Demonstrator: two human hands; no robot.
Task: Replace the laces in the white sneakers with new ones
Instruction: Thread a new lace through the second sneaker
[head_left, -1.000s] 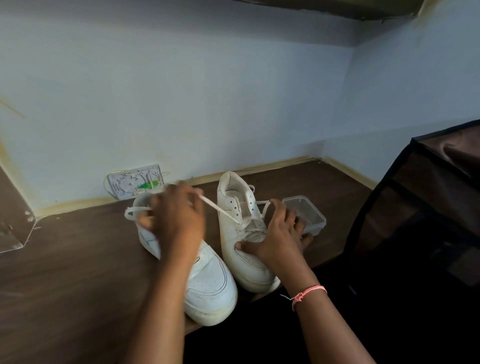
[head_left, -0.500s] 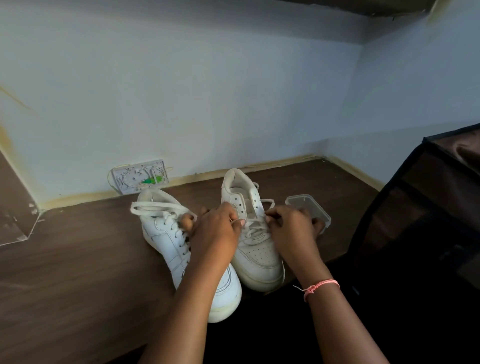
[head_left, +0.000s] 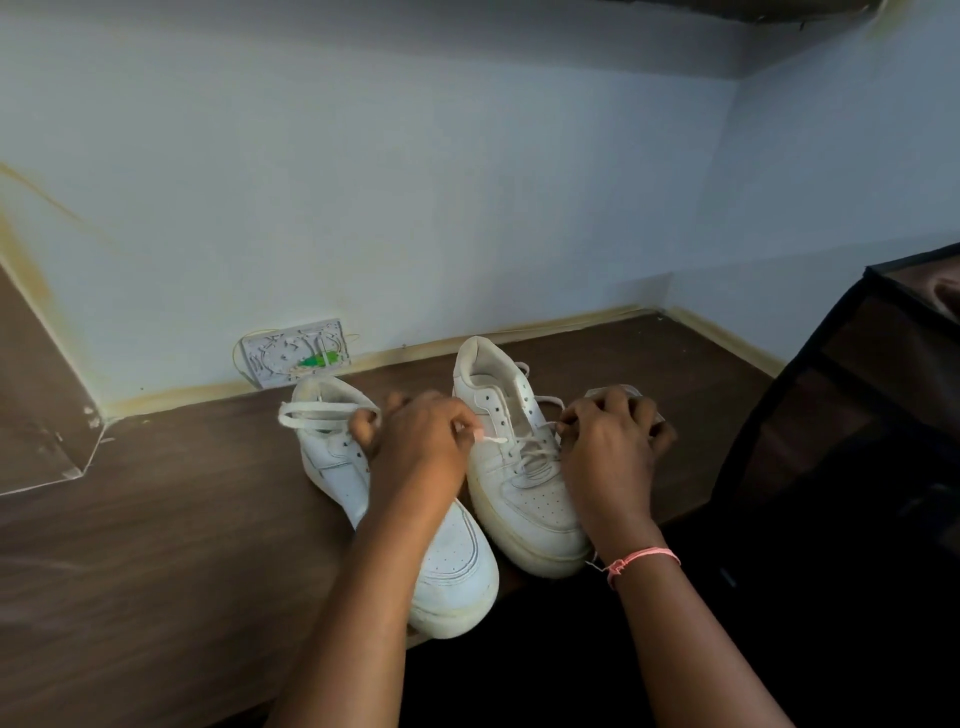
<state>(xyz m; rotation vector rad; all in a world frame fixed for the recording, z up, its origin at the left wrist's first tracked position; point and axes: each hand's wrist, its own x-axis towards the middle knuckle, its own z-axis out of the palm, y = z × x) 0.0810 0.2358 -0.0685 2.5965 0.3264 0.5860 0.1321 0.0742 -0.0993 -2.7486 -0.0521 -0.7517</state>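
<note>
Two white sneakers stand side by side on the dark wooden surface, toes toward me. The right sneaker has a white lace threaded through its lower eyelets. My left hand pinches the lace's tip beside the sneaker's left eyelet row. On the other side my right hand pinches the lace by the right eyelet row. The left sneaker lies partly under my left forearm, and a loose lace loop drapes across its opening.
A clear plastic container sits behind my right hand, mostly hidden. A white socket plate with green wiring leans against the blue wall. A black fabric rack stands at the right. The surface's front edge runs under both toes.
My left hand has come down from pulling the lace taut up-left and now sits at the right sneaker's eyelets. My right hand has moved from the toe box up to the lace.
</note>
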